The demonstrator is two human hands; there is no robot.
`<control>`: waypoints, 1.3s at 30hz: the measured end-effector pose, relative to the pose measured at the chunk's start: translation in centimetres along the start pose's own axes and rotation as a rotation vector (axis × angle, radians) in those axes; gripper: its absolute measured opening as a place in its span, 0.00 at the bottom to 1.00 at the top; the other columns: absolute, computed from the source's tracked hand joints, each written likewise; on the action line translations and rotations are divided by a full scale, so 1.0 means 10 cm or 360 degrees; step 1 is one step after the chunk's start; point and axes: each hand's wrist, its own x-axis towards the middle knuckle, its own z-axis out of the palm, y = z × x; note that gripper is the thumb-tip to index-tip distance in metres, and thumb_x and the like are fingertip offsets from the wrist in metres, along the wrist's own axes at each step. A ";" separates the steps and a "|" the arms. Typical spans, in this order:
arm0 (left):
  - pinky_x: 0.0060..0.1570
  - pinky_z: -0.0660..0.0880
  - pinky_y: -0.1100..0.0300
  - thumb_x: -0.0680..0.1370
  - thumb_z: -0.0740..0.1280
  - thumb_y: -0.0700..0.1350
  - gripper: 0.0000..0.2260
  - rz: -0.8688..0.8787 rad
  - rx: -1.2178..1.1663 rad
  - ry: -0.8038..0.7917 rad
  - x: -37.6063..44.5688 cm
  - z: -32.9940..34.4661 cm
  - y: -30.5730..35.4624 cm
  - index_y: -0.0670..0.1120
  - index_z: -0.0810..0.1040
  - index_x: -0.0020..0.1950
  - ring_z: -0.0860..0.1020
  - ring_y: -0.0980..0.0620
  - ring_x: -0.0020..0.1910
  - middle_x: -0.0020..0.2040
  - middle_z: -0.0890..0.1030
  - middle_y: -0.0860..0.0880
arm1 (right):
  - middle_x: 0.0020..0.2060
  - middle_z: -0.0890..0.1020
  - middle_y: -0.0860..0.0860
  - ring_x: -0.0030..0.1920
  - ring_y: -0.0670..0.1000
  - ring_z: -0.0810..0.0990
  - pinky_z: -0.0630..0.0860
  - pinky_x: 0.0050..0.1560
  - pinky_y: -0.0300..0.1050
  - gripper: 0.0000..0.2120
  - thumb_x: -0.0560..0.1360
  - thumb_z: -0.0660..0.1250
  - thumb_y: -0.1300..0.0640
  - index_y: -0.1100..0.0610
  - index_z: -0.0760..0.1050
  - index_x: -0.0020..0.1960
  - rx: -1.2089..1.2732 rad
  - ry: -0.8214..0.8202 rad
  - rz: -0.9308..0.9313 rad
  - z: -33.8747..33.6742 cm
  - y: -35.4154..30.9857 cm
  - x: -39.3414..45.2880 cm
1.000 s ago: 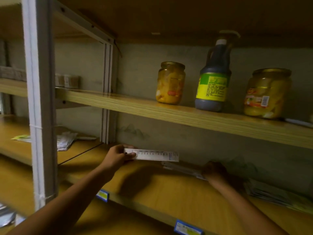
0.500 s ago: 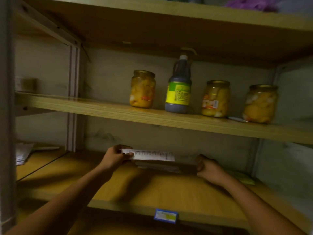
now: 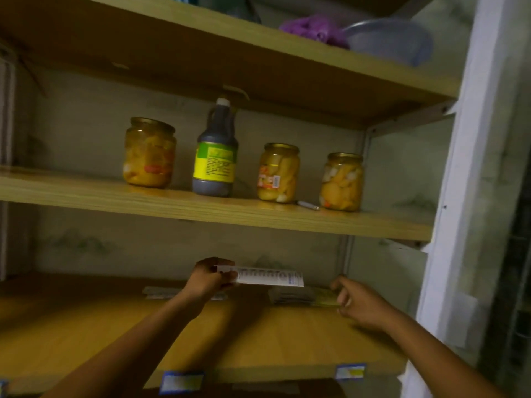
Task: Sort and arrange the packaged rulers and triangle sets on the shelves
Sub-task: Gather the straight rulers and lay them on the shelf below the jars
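My left hand [image 3: 207,280] grips the left end of a white packaged ruler [image 3: 268,277] and holds it level above the back of the lower wooden shelf [image 3: 258,334]. My right hand [image 3: 359,304] hovers at the right with loosely curled fingers, holding nothing, just beside a small stack of packaged rulers and triangle sets [image 3: 301,295] lying at the back right. Another flat packet [image 3: 161,293] lies at the back of the shelf, partly hidden behind my left wrist.
The shelf above carries three jars of yellow fruit [image 3: 149,153] [image 3: 278,172] [image 3: 342,182], a dark sauce bottle [image 3: 216,156] and a pen [image 3: 309,205]. A purple bag [image 3: 313,28] and grey basin [image 3: 388,38] sit on top. A white upright post [image 3: 459,196] bounds the right side.
The view has swung right and up. My left hand keeps the ruler near the shelf's back. My right hand has let go of the packets and opened beside the stack at the right.
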 end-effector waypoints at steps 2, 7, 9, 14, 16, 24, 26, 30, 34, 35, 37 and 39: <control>0.37 0.81 0.63 0.75 0.69 0.35 0.12 0.0010 0.0017 0.0000 0.10 0.25 -0.07 0.39 0.75 0.58 0.82 0.46 0.48 0.54 0.78 0.40 | 0.46 0.80 0.45 0.48 0.45 0.79 0.79 0.53 0.50 0.20 0.71 0.72 0.61 0.46 0.74 0.58 -0.0014 0.0040 0.0000 -0.06 0.17 -0.05; 0.43 0.82 0.59 0.74 0.71 0.34 0.13 0.0013 0.0002 -0.0092 0.45 0.68 -0.25 0.36 0.76 0.57 0.81 0.42 0.51 0.55 0.78 0.38 | 0.45 0.79 0.44 0.46 0.45 0.80 0.80 0.52 0.48 0.22 0.69 0.71 0.60 0.39 0.70 0.55 -0.0060 0.0020 0.0043 -0.09 0.42 -0.11; 0.45 0.82 0.56 0.73 0.71 0.33 0.13 -0.0003 0.0002 -0.0086 0.63 0.81 -0.29 0.37 0.77 0.56 0.81 0.42 0.51 0.54 0.79 0.38 | 0.46 0.79 0.44 0.45 0.45 0.79 0.79 0.49 0.44 0.21 0.70 0.71 0.60 0.41 0.70 0.58 -0.0042 0.0036 0.0074 -0.10 0.43 -0.11; 0.54 0.79 0.46 0.71 0.73 0.33 0.10 -0.0006 0.0024 -0.0155 1.04 1.10 -0.46 0.42 0.79 0.50 0.80 0.41 0.53 0.55 0.80 0.37 | 0.47 0.79 0.43 0.44 0.44 0.79 0.77 0.46 0.39 0.22 0.71 0.70 0.59 0.41 0.70 0.59 -0.0042 0.0073 0.0128 -0.06 0.47 -0.06; 0.54 0.79 0.48 0.72 0.72 0.33 0.11 -0.0009 -0.0010 -0.0181 1.12 1.12 -0.51 0.40 0.78 0.54 0.80 0.42 0.54 0.56 0.79 0.38 | 0.47 0.79 0.43 0.43 0.44 0.79 0.78 0.47 0.41 0.22 0.71 0.69 0.59 0.40 0.69 0.59 -0.0042 0.0091 0.0129 -0.05 0.44 -0.02; 0.32 0.80 0.64 0.75 0.69 0.34 0.12 -0.0083 -0.0086 -0.0090 1.08 0.35 -0.36 0.39 0.76 0.58 0.82 0.46 0.49 0.55 0.80 0.41 | 0.52 0.81 0.50 0.50 0.47 0.80 0.78 0.53 0.45 0.15 0.70 0.68 0.61 0.47 0.73 0.54 -0.0152 0.0058 -0.0033 0.16 -0.05 0.51; 0.36 0.82 0.62 0.75 0.69 0.34 0.13 -0.0092 -0.0088 -0.0026 1.04 0.00 -0.34 0.39 0.77 0.59 0.82 0.44 0.53 0.57 0.80 0.39 | 0.52 0.80 0.49 0.50 0.49 0.80 0.78 0.50 0.44 0.17 0.70 0.68 0.58 0.46 0.70 0.56 -0.0175 0.0020 -0.0090 0.25 -0.26 0.69; 0.42 0.82 0.59 0.74 0.69 0.32 0.13 -0.0081 -0.0107 0.0175 0.88 -0.62 -0.34 0.37 0.77 0.57 0.81 0.39 0.53 0.58 0.78 0.35 | 0.48 0.79 0.47 0.47 0.51 0.80 0.79 0.48 0.47 0.18 0.70 0.66 0.56 0.43 0.67 0.57 -0.0164 -0.0036 -0.0104 0.42 -0.70 0.96; 0.32 0.80 0.66 0.74 0.68 0.29 0.13 -0.0056 -0.0064 0.0369 0.65 -1.04 -0.36 0.34 0.77 0.59 0.81 0.44 0.45 0.56 0.78 0.36 | 0.45 0.77 0.44 0.44 0.46 0.77 0.77 0.45 0.44 0.20 0.72 0.69 0.53 0.43 0.67 0.61 -0.0129 -0.0089 -0.0132 0.58 -0.96 1.09; 0.32 0.80 0.66 0.74 0.68 0.29 0.13 -0.0044 -0.0038 0.0396 0.61 -1.11 -0.38 0.34 0.77 0.58 0.81 0.47 0.44 0.55 0.78 0.36 | 0.46 0.78 0.44 0.45 0.47 0.77 0.77 0.46 0.44 0.21 0.72 0.68 0.53 0.43 0.67 0.62 -0.0115 -0.0098 -0.0144 0.61 -0.98 1.11; 0.33 0.80 0.66 0.74 0.68 0.30 0.12 -0.0027 0.0039 0.0443 0.52 -1.25 -0.42 0.35 0.78 0.58 0.81 0.48 0.44 0.55 0.79 0.37 | 0.48 0.79 0.46 0.46 0.48 0.78 0.78 0.50 0.47 0.20 0.73 0.67 0.54 0.42 0.67 0.62 -0.0083 -0.0104 -0.0166 0.67 -1.05 1.12; 0.32 0.79 0.66 0.74 0.69 0.32 0.11 -0.0010 0.0106 0.0467 0.44 -1.38 -0.45 0.37 0.79 0.56 0.81 0.48 0.42 0.52 0.80 0.38 | 0.50 0.79 0.47 0.49 0.49 0.79 0.78 0.53 0.49 0.20 0.74 0.65 0.55 0.43 0.67 0.63 -0.0053 -0.0102 -0.0171 0.71 -1.10 1.11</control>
